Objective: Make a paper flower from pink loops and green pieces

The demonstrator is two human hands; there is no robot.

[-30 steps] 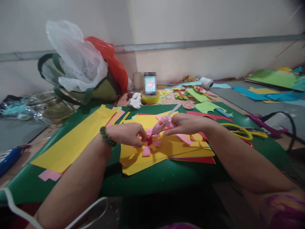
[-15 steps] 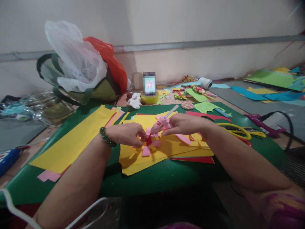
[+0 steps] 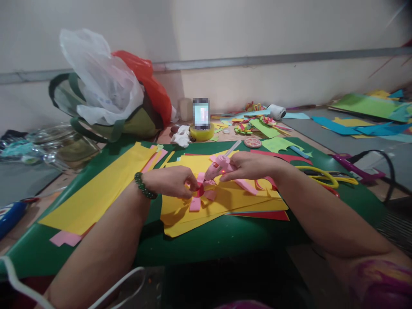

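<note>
Several pink pieces of paper point(image 3: 195, 204) spread like petals around a small red piece point(image 3: 200, 190), all lying on a pile of yellow sheets point(image 3: 225, 206) near the middle of the green surface point(image 3: 225, 240), between its front and back edges. The left hand point(image 3: 177, 181) comes in from the left with its fingertips close together at the red piece; whether they pinch it or only press it cannot be told. The right hand point(image 3: 249, 165) is wrapped around a pink glue gun point(image 3: 222, 165), its small light lit, a clear glue stick point(image 3: 233, 148) poking out behind and its nozzle aimed down at the red piece. The work looks partway through: the petal ring appears laid out and the centre is being seen to, while what is already stuck fast is too small to judge. A pink strip point(image 3: 246, 186) lies loose on the pile, apparently unused. Yellow-handled scissors point(image 3: 325, 177) rest toward the surface's right edge, free of both hands, and a second yellow stack point(image 3: 103, 189) runs along its left edge, with pink paper point(image 3: 66, 237) showing beneath.
</note>
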